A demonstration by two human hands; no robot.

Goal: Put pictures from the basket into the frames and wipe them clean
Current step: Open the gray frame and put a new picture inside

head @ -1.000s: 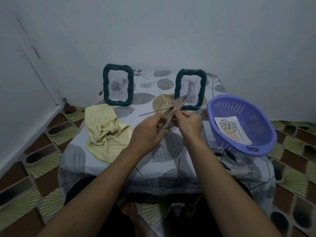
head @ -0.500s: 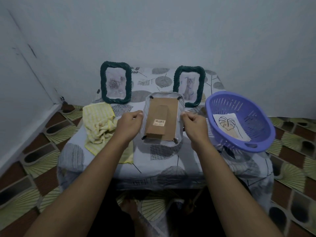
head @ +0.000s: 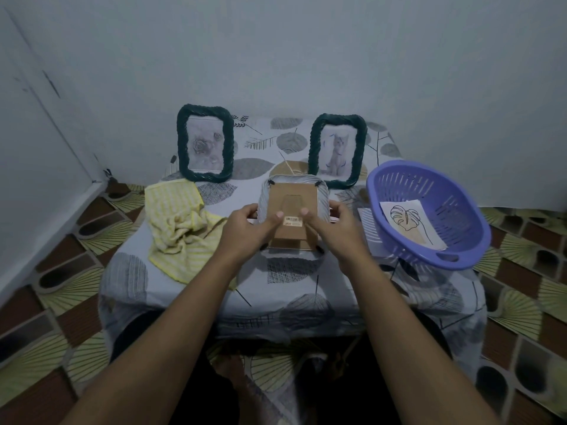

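Frame (head: 322, 200) | left hand (head: 245, 233), right hand (head: 336, 231) shifted inward; thumbs on backing (head: 293, 196)

The basket (head: 460, 265) is lilac-purple, with slotted walls. The picture (head: 399, 210) inside it is white, with a black line-drawn leaf over a tan patch. Just left of the basket, the grey frame (head: 291, 200) shows a pale ribbed border, a brown cardboard back and a white barcode label (head: 293, 221). Behind and left of the basket stand two dark green rope-twist frames: the nearer frame (head: 337, 124) holds a grey cat drawing, the farther frame (head: 205, 110) a greyish rose. Far left of the basket lies a yellow-and-white striped cloth (head: 178, 222). Under the basket, the tablecloth (head: 184, 286) is white with grey hatched and mustard leaves. Beyond the basket, the floor (head: 61, 286) has brown tiles with yellow-green fans and black ovals.
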